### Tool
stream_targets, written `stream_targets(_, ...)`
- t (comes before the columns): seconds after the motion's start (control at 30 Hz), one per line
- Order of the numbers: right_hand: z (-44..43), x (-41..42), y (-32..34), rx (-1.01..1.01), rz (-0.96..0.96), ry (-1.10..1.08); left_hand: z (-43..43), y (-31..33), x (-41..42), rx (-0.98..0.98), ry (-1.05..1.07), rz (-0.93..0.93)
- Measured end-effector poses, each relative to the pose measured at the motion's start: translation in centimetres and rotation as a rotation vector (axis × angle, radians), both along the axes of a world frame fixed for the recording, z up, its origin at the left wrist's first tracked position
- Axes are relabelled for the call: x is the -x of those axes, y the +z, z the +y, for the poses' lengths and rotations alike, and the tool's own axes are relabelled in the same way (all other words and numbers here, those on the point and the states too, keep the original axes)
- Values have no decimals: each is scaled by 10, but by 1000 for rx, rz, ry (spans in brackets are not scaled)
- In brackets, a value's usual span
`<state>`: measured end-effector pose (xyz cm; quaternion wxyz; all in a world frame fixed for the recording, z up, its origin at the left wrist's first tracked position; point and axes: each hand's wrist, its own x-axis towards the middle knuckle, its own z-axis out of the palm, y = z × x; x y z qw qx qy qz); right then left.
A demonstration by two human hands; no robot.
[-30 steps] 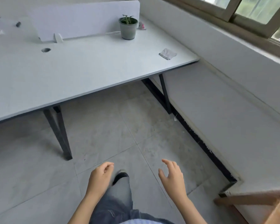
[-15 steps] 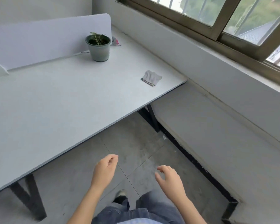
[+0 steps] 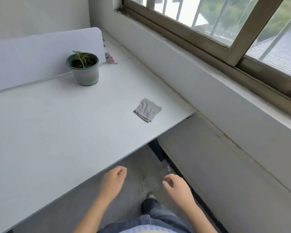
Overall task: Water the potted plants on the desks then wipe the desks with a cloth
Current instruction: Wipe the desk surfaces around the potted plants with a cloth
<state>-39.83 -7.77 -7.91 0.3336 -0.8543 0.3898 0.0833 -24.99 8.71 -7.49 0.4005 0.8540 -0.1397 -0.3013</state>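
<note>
Cloth [image 3: 147,110] lies folded near the desk's [image 3: 57,132] right corner, well ahead of both empty hands, left hand [image 3: 113,182] and right hand [image 3: 177,189] loosely curled below the edge.

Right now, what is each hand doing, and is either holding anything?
Left hand: open, fingers loosely curled, holding nothing.
Right hand: open and relaxed, holding nothing.

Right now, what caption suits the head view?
Left hand and right hand empty at the desk edge; folded cloth near its corner, potted plant by the divider.
</note>
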Motion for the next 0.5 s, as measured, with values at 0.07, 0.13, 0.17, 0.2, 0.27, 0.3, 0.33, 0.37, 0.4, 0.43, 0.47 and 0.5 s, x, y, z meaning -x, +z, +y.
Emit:
stream_targets(0.07, -36, -14, 5, 8, -12, 12, -31, 3, -5, 5, 20, 8)
stream_targets(0.13, -62, -26, 5, 16, -18, 39, -51, 8, -5, 36, 53, 34)
stream_targets(0.17, -71, -33, 4, 15, -10, 69, -58, 10, -6, 45, 77, 51)
stream_targets(0.2, -78, -41, 3, 10, 9, 108, -60, 10, -8, 44, 110, 63)
stream_targets(0.27, -83, -56, -2, -10, 50, 192, -58, 7, -15, 27, 202, 78)
stream_targets(0.3, -84, -63, -4, -14, 53, 230, -55, 7, -20, 26, 250, 77)
stream_targets(0.33, -85, -71, -5, -12, 51, 263, -54, 7, -26, 27, 294, 73)
stream_targets(0.37, -87, -81, -5, -1, 35, 283, -53, 8, -34, 31, 333, 67)
stream_targets(0.4, -91, -92, -5, 13, 8, 282, -54, 10, -43, 40, 365, 60)
stream_targets(0.43, -94, -104, -3, 25, -30, 262, -55, 10, -52, 49, 387, 54)
stream_targets(0.47, -98, -117, 0, 29, -74, 229, -56, 11, -61, 51, 400, 50)
stream_targets(0.5, -100, -131, 4, 33, -113, 200, -57, 11, -71, 52, 409, 45)
